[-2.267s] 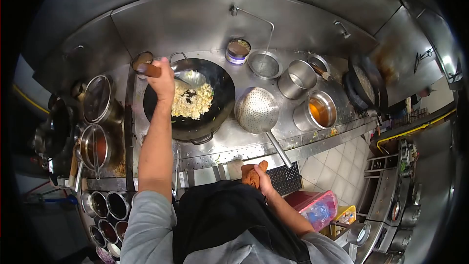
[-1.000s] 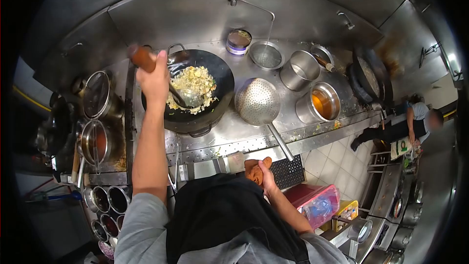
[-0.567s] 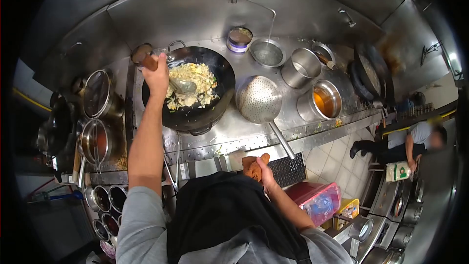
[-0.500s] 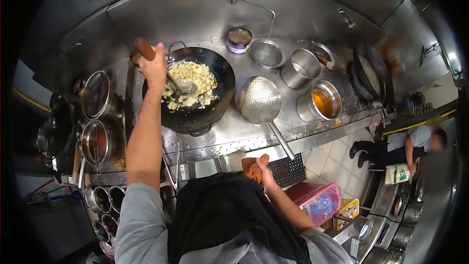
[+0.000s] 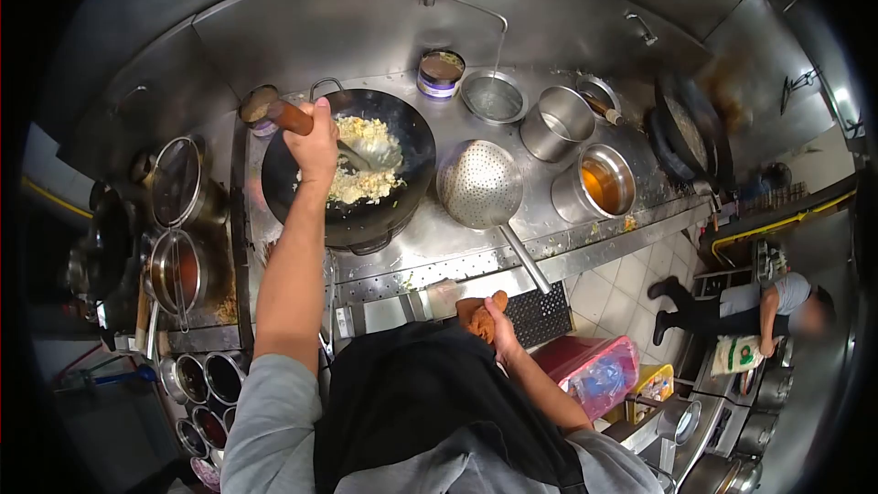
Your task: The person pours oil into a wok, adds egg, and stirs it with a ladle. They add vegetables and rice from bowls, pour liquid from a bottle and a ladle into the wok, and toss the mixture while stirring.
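Observation:
My left hand is closed round the wooden handle of a metal ladle. The ladle's bowl rests among fried rice in a black wok at the left of the steel counter. Near the apron, my right hand grips a bunched orange-brown cloth. Right of the wok lies a perforated strainer, its handle pointing toward the counter's front edge.
Behind stand a tin and a water basin under a tap. Two steel pots are to the right, one holding orange liquid. Sauce containers sit lower left. Another person holds a bag at far right.
My left hand and the ladle have moved right, and the ladle's bowl is now further right in the rice. The other person and the bag have shifted downward in view.

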`<state>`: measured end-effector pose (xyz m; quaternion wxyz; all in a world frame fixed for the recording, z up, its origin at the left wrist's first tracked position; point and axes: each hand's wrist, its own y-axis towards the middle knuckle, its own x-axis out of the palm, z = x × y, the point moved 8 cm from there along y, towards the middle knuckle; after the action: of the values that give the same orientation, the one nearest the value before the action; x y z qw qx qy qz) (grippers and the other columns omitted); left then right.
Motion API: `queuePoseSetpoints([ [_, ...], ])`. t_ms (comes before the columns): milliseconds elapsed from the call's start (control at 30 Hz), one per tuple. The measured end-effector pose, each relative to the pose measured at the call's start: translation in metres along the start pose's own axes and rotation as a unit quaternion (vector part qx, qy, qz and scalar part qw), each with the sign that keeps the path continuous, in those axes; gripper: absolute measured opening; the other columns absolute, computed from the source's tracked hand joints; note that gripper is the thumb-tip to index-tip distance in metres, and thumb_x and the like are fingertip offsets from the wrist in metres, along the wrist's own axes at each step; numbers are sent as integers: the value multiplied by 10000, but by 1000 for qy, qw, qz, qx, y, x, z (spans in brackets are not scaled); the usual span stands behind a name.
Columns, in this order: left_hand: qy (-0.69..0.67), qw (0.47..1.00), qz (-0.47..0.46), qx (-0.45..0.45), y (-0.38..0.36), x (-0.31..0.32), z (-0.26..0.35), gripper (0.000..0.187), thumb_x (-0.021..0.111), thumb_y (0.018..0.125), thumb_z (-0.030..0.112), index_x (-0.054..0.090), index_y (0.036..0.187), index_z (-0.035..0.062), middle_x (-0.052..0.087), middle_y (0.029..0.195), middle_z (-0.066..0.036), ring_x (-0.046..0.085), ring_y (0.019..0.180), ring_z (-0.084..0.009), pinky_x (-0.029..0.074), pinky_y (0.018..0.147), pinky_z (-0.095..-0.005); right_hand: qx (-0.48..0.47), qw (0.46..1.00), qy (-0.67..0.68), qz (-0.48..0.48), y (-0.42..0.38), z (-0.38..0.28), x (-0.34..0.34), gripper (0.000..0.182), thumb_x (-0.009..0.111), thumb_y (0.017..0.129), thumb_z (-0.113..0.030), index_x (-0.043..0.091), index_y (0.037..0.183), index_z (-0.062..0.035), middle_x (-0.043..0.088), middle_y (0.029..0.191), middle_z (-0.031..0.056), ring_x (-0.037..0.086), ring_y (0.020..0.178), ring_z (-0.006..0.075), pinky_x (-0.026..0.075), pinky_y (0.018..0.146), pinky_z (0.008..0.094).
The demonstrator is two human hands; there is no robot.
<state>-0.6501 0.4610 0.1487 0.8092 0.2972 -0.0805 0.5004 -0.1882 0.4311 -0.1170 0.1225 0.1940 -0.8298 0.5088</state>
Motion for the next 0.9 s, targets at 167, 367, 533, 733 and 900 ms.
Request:
queuePoseSetpoints([
  [167,114,992,34,-39,11,-1,43,336,619,918,105,439,637,70,445,525,16,421,421,-91,362,419,-260,-26,999,-14,-24,14,-4,-3,550,553,927,-501,537,1195,-21,653,1035,123,662,891,243,555,806,381],
  [367,80,996,26,-4,-10,-21,28,301,612,926,99,454,671,75,441,529,22,415,423,-80,350,409,-254,-10,999,-13,-33,19,5,3,606,582,911,-509,513,1212,13,625,1072,143,649,929,242,548,814,372],
  [533,151,987,47,15,-19,-27,74,323,644,915,117,451,659,85,465,557,37,415,456,-56,338,434,-252,-29,996,-82,-35,30,-6,40,572,525,928,-553,545,1153,-27,644,990,105,656,840,212,549,733,344],
  [733,106,993,43,36,17,-33,34,324,629,929,136,467,657,69,467,550,29,437,476,-72,341,445,-248,8,966,-234,-113,66,-15,138,649,369,898,-719,566,1067,-124,647,814,35,606,592,128,382,379,241],
  [900,226,961,48,154,29,-57,-13,303,635,918,138,476,668,72,465,557,22,417,456,-59,328,423,-240,54,965,-211,-147,90,-12,223,605,414,880,-708,585,1084,-165,659,850,9,617,667,129,387,430,262],
])
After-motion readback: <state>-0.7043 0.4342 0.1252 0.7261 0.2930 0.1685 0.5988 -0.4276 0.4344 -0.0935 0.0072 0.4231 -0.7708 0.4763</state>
